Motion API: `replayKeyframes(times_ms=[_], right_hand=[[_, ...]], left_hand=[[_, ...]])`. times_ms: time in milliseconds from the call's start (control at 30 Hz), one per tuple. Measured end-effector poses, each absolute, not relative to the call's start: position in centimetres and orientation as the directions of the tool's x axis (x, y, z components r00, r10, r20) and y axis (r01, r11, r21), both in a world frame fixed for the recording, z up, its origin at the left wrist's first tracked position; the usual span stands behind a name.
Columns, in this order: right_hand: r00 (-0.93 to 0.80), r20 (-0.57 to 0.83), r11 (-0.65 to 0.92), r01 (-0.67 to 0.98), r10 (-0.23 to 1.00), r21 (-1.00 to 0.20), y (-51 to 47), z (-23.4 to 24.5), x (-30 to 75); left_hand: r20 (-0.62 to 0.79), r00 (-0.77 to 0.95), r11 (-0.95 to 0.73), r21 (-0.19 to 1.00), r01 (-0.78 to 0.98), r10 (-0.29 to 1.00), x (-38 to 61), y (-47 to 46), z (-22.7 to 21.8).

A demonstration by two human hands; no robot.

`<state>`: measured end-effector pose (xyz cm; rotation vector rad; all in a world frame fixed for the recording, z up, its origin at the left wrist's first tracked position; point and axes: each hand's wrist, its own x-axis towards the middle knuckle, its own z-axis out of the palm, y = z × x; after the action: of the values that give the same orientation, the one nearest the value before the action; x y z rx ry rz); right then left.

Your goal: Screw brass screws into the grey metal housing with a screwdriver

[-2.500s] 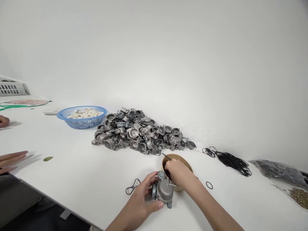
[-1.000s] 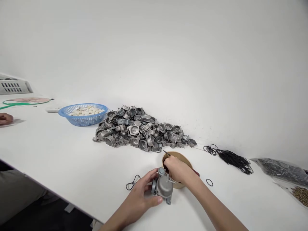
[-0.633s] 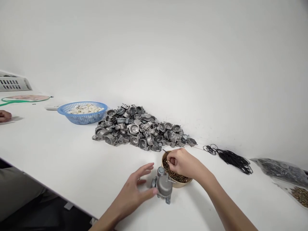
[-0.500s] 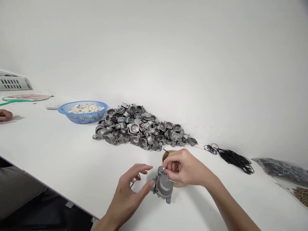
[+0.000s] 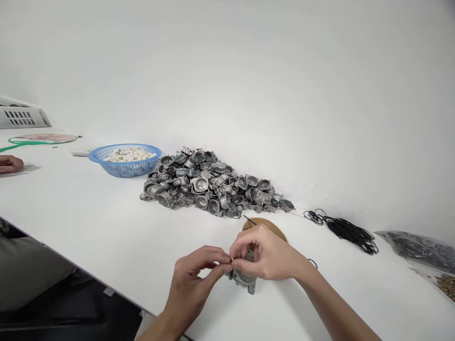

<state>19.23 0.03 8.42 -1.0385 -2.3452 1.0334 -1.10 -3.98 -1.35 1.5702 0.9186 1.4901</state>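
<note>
The grey metal carburettor body (image 5: 244, 279) stands on the white table (image 5: 88, 213), just under and behind the two hands, so that only its lower edge and a small foot show below the fingers. The left hand (image 5: 194, 279) comes in from the near side with thumb and forefinger pinched together at its tips; the right hand (image 5: 265, 255) arches over the top of the body with its fingertips closed in the same way. The two pinches meet at one spot just left of the body, where a tiny reddish part (image 5: 231, 259) shows between them — too small to tell what it is, or which hand really has it. Whether the right hand's palm touches the body cannot be told.

Just beyond the right hand sits one round brown bowl (image 5: 273, 226), mostly hidden by the knuckles, with one thin dark pin (image 5: 249, 219) leaning on its far rim. One single black ring (image 5: 313, 263) lies just right of the right wrist. Further right and beyond lies one loose bundle of black rings (image 5: 350, 233), and past that one clear bag (image 5: 419, 246) of dark small parts. Straight ahead of both hands is one heap of grey castings (image 5: 209, 187) — too many to count. Left of the heap stands one blue basket (image 5: 125, 161) of white pieces. Far to the left, another person's hand (image 5: 10, 164) rests on the table.
</note>
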Motion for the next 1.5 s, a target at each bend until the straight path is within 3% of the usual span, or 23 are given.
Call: replayKeyframes(times_ms=[200, 367, 633, 767, 900, 1133, 1367, 1500], right_hand=[[-0.559, -0.017, 0.36, 0.556, 0.829, -0.749, 0.2, 9.0, 20.4], [-0.531, -0.009, 0.294, 0.482, 0.847, -0.825, 0.6, 9.0, 21.6], [-0.494, -0.03, 0.33, 0.623, 0.869, -0.709, 0.7, 10.8, 23.7], [-0.495, -0.092, 0.319, 0.68, 0.864, -0.66, 1.2, 10.6, 24.3], [-0.49, -0.125, 0.359, 0.768, 0.863, -0.531, 1.8, 9.8, 24.1], [-0.384, -0.213, 0.369, 0.923, 0.899, -0.107, 2.9, 7.2, 22.8], [-0.34, -0.283, 0.37, 0.927, 0.897, 0.059, 4.0, 4.4, 21.0], [-0.342, -0.279, 0.382, 0.919, 0.897, 0.1, 3.8, 4.5, 20.4]], left_hand=[[0.213, 0.111, -0.195, 0.969, -0.151, 0.971, -1.1, -3.9, -1.4], [0.103, 0.208, -0.052, 0.97, -0.239, 0.973, -1.2, -3.6, -1.3], [0.169, 0.191, -0.134, 0.974, -0.183, 0.967, -1.2, -3.1, -1.2], [0.113, 0.211, -0.096, 0.991, -0.092, 0.971, -1.0, -3.0, -1.3], [0.109, 0.217, -0.102, 0.994, -0.044, 0.97, -0.9, -3.0, -1.6], [0.132, 0.279, -0.132, 0.991, -0.021, 0.951, -1.2, -2.9, -1.4], [0.08, 0.235, -0.078, 0.997, -0.02, 0.969, -1.1, -3.0, -1.8], [0.157, 0.234, -0.168, 0.985, 0.031, 0.959, -1.2, -3.0, -1.9]])
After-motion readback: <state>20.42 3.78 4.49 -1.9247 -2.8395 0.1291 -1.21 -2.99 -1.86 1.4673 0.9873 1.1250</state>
